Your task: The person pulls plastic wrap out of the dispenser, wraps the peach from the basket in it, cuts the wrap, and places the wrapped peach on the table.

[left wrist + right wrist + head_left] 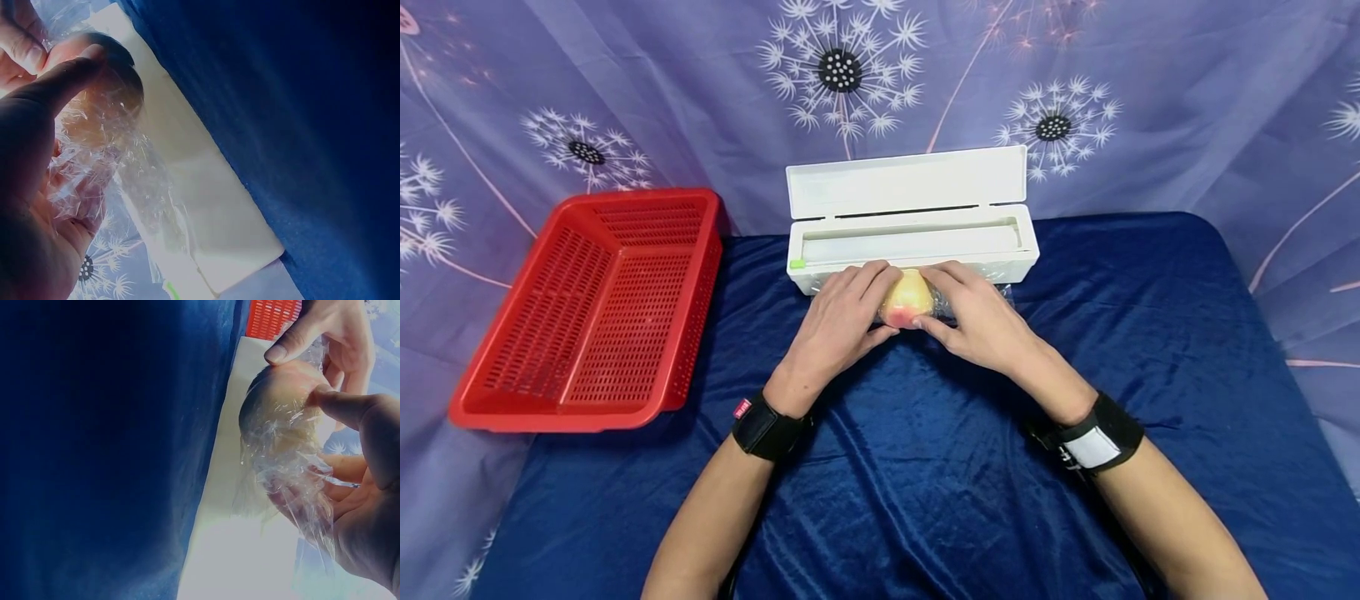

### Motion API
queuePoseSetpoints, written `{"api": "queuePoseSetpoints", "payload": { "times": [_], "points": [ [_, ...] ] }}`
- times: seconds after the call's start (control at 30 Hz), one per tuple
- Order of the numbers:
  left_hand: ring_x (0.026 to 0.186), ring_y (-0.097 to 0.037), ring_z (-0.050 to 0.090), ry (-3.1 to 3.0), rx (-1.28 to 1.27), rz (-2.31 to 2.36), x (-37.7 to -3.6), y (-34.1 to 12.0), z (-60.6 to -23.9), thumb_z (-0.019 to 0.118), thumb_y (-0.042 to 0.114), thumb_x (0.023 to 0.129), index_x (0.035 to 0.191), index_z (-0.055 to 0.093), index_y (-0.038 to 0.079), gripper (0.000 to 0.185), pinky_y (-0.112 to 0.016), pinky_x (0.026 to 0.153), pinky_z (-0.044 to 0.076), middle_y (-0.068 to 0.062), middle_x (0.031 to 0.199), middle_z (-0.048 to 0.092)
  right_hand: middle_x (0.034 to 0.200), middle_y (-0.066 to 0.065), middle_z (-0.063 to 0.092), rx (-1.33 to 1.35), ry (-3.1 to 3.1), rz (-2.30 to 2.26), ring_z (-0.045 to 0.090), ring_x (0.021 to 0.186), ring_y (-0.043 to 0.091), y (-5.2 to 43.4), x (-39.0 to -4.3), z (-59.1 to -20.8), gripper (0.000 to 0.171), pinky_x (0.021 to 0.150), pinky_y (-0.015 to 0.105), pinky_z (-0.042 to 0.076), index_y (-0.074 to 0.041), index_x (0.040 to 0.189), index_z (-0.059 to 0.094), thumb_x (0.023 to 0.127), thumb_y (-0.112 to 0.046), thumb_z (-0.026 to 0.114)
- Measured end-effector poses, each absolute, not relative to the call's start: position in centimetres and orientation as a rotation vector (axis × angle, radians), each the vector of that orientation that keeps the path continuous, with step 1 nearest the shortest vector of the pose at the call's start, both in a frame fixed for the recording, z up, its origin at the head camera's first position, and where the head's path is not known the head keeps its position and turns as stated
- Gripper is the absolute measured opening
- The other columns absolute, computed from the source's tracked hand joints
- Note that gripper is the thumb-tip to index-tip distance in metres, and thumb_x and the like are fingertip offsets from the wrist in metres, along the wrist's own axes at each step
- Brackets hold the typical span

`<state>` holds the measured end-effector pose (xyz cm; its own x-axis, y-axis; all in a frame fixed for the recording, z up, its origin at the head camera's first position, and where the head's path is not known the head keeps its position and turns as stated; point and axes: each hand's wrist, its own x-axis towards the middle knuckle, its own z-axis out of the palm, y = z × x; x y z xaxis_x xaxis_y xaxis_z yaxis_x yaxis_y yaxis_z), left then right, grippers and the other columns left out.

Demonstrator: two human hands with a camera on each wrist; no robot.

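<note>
We see the fruit (pixel 907 298) between our two hands, on the table close to its far edge and just in front of the white film box (pixel 912 242). It is yellow with a red patch, round, so it has no clear long axis; we think it is a peach or an apple, but we cannot tell which. A sheet of clear film (pixel 284 465) lies around it and is already wrinkled against the skin.

The left hand (pixel 838 321) holds the fruit from its left side, with the thumb (pixel 59 84) curled on the near side and the fingers over the far side. The right hand (pixel 977 317) does the same from the right side, fingers and thumb curled on the film. Both hands are equally near; neither one must reach. The fruit lies straight ahead of us, in the middle of the table's width.

Some loose film (pixel 1000 293) spreads to the right of the fruit, beside the right hand. The box lies with its long axis parallel to the far edge, its lid standing open. The red basket (pixel 595 308) rests at the left edge, well apart from the hands.
</note>
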<state>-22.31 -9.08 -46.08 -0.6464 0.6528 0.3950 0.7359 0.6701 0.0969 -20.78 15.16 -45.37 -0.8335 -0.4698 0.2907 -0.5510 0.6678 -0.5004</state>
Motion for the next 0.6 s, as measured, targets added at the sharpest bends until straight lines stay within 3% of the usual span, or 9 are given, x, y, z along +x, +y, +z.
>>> {"api": "queuePoseSetpoints", "payload": {
  "times": [0.33, 0.6],
  "points": [
    [0.123, -0.032, 0.059, -2.604, -1.09, -0.374, -22.35, -9.18, -46.12, 0.094, 0.039, 0.083, 0.147, 0.053, 0.01, 0.082, -0.048, 0.102, 0.049, -0.011, 0.145, 0.055, 0.125, 0.015, 0.06, 0.761, -2.708, 0.909, 0.063, 0.104, 0.029, 15.11, -20.5, -45.06, 0.063, 0.089, 0.048, 0.055, 0.0, 0.136, 0.066, 0.086, -0.029, 0.09],
    [0.122, -0.033, 0.059, -2.604, -1.083, -0.429, -22.47, -9.15, -46.15, 0.093, 0.042, 0.083, 0.146, 0.054, 0.01, 0.081, -0.049, 0.1, 0.048, -0.012, 0.143, 0.056, 0.133, 0.016, 0.058, 0.837, -2.623, 0.804, 0.058, 0.115, 0.036, 14.97, -20.54, -45.06, 0.069, 0.097, 0.05, 0.049, 0.0, 0.133, 0.065, 0.078, -0.029, 0.096]
  ]
}}
